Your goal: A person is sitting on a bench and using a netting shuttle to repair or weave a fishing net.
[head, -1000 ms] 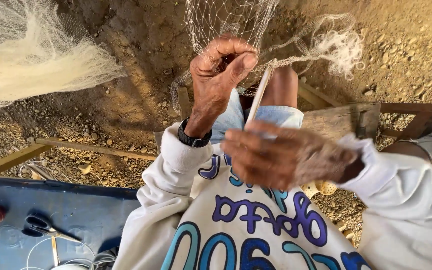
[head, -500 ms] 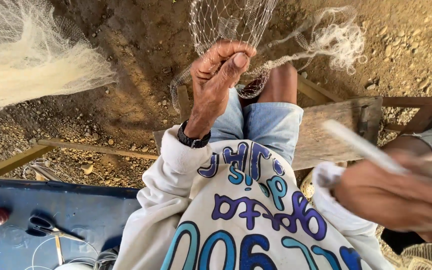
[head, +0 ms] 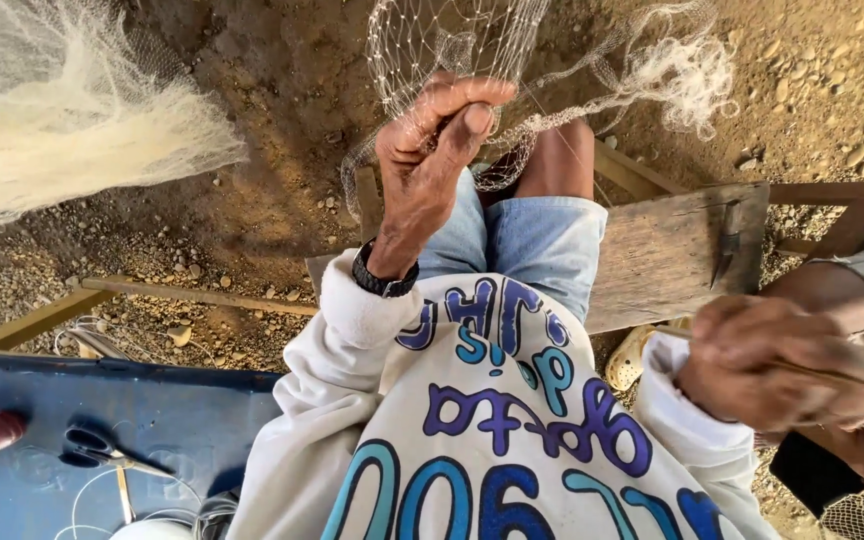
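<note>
A: Where is the net (head: pixel 452 40)?
B: It hangs over the knees, above the wooden bench (head: pixel 667 255).
A: And the hands?
B: The left hand (head: pixel 437 140) pinches the net (fingers closed). The right hand (head: pixel 782 375) grips a thin stick (head: pixel 832 372), low right.

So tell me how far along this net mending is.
Done: fine mesh hangs knotted above the left hand. In hand: left hand pinches the fishing net; right hand holds a thin netting needle out to the side. Left: a loose, tangled section looks unworked.
</note>
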